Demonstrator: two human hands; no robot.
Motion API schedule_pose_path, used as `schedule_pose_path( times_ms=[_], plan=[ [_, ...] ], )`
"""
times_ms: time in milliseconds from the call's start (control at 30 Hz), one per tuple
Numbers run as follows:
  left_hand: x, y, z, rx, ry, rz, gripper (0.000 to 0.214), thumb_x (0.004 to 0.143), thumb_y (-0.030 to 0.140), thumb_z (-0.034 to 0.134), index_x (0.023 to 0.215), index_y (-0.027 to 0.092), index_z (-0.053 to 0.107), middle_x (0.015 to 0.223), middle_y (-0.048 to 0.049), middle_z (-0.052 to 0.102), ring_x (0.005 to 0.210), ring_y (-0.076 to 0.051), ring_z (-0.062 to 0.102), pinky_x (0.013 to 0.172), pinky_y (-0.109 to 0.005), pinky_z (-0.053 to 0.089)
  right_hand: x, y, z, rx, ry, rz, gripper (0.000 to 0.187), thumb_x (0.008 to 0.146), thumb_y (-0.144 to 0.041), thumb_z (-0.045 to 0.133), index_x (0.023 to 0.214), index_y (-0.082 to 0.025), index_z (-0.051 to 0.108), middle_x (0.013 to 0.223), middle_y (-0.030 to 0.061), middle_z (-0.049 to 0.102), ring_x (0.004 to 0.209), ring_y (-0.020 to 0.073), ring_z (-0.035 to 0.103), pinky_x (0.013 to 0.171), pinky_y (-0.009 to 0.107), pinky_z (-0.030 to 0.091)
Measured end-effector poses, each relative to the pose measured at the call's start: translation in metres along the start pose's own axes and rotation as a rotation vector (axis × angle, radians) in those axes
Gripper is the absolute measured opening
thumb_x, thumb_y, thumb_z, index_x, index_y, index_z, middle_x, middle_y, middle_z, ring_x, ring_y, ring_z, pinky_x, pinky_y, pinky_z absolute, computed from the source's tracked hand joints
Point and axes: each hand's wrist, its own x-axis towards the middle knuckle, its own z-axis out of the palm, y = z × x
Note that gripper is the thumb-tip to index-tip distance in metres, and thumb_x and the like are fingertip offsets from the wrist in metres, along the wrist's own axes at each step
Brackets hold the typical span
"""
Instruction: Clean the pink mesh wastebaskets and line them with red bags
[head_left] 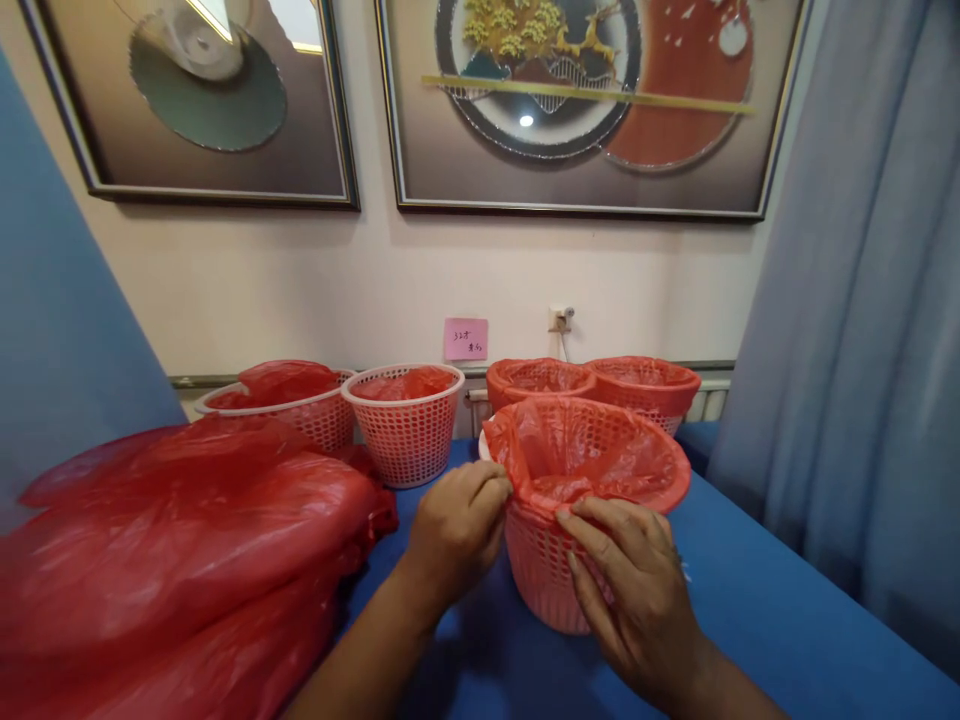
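Right in front of me a white perforated plastic basket (544, 580) stands on the blue table. A red plastic bag (592, 450) lines it and is folded over most of its rim; a bit of bare white rim shows at the left. My left hand (461, 530) is closed, pinching the bag's edge at the rim's near left. My right hand (637, 575) lies against the basket's near side, fingers stretched out and fingertips on the folded bag edge. Its thumb is apart from the other fingers, lower on the basket wall.
Two bag-lined baskets (540, 378) stand behind at the right. Two white-rimmed baskets (405, 430) at the back left hold loose red bags. A big heap of red bags (187, 560) covers the left of the blue table (795, 620). Curtains hang on both sides.
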Motion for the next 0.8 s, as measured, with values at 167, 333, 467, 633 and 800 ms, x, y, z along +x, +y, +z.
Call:
schedule_pose_path(
  times_ms=[167,333,467,633,800],
  plan=[
    [0.025,-0.021,-0.005,-0.142,0.044,-0.438,0.008,0.091,0.017,0.053,0.093,0.02,0.06,0.08,-0.0013,0.066,0.069,-0.015,0.062,0.065,-0.025,0.049,0.0,-0.001,0.001,0.029,0.014,0.004,0.044,0.092,-0.01,0.052,0.134,-0.021,0.06,0.122,0.0085,0.065,0.112,0.0255,0.057,0.096,0.043,0.042],
    [0.065,-0.021,0.006,-0.101,-0.38,-0.673,0.037,0.083,0.05,0.066,0.103,0.019,0.065,0.07,-0.001,0.067,0.064,-0.02,0.062,0.058,-0.028,0.039,0.0,-0.003,0.005,0.034,0.053,0.025,0.04,0.092,-0.008,0.051,0.128,-0.019,0.064,0.122,0.0094,0.063,0.113,0.0259,0.055,0.098,0.044,0.039],
    [0.078,-0.024,0.011,0.084,-0.625,-0.664,0.031,0.075,0.051,0.071,0.074,0.021,0.067,0.07,-0.0051,0.069,0.064,-0.023,0.06,0.057,-0.03,0.029,0.001,-0.003,0.005,0.047,0.052,0.017,0.04,0.092,-0.008,0.051,0.128,-0.017,0.064,0.122,0.0101,0.062,0.113,0.0263,0.054,0.098,0.045,0.039],
    [0.056,-0.037,0.017,-0.22,-0.407,-0.78,0.021,0.076,0.032,0.062,0.059,0.02,0.06,0.057,0.0016,0.058,0.055,-0.015,0.05,0.054,-0.026,0.029,0.0,-0.001,0.002,0.063,0.027,0.016,0.041,0.091,-0.006,0.051,0.128,-0.018,0.064,0.123,0.0095,0.062,0.113,0.0258,0.054,0.1,0.044,0.039],
    [0.017,-0.033,0.034,-0.722,0.2,-1.128,0.027,0.072,0.039,0.068,0.058,0.019,0.058,0.051,0.0049,0.051,0.05,-0.011,0.045,0.051,-0.022,0.033,0.0,-0.002,-0.001,0.052,0.03,-0.006,0.042,0.089,-0.005,0.051,0.128,-0.015,0.064,0.124,0.0109,0.061,0.113,0.0264,0.053,0.099,0.044,0.039]
  ],
)
